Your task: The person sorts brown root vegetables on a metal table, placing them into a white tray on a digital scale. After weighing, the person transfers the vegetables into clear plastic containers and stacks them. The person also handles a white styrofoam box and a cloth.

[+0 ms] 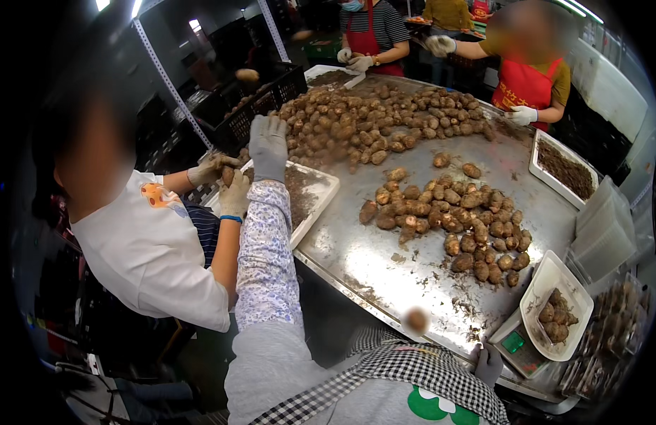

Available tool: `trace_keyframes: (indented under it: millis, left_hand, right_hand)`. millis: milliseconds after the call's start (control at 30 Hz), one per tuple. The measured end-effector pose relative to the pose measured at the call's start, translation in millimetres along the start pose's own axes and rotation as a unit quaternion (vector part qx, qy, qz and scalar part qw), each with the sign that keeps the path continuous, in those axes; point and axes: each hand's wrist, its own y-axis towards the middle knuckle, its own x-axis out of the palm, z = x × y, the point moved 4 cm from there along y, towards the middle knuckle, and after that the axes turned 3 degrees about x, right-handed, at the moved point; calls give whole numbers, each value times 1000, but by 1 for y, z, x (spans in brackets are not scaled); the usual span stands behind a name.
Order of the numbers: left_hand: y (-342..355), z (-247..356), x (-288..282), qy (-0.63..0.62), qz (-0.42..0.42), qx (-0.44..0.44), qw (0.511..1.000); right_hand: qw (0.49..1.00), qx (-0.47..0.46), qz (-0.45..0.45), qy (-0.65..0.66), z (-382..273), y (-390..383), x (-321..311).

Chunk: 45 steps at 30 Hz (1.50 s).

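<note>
My left arm reaches far forward in a floral sleeve, and my left hand (269, 146) is in a grey glove. Its fingers stretch out toward a black crate (271, 93), with no tuber visible in them. A brown taro (247, 75) is in the air just beyond the fingertips. At the table's near edge is my gloved right hand (489, 364), beside a scale (519, 347); its fingers are mostly hidden. A white tray (581, 309) on the scale holds several taros (556, 317). A loose pile of small taros (448, 212) lies on the metal table (356, 262).
A larger taro heap (384, 120) covers the far side. Beside my left arm, a person in a white shirt (151, 248) handles a taro over a soil tray (317, 188). Two people in red aprons stand across. Another soil tray (565, 170) and clear plastic containers (604, 227) line the right.
</note>
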Motion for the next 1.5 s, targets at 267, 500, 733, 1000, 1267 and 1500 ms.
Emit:
trace_keyframes:
  millis: [267,500,733,1000,1267,1500]
  left_hand:
    - [-151,-132,-17,104,0,-388,916]
    - [-240,-183,24,641,-306,-213,671]
    - [-282,-211,47,603,-318,-249,688]
    - [-349,-187,88,-45,51,-681,729]
    - [-406,-155,124,-29,12,-722,691]
    - [-343,-180,65,593,-382,-200,679]
  right_hand:
    - [993,-86,35,-68,-36,-12,-2]
    - [993,-85,49,-62,-39,-20,-8]
    - [996,-77,49,-16,-73,-15,-14]
    - [980,-152,-63,108,-176,33,30]
    - [962,-131,-172,168,-244,76,70]
    - [800,119,-231,541,-205,70,81]
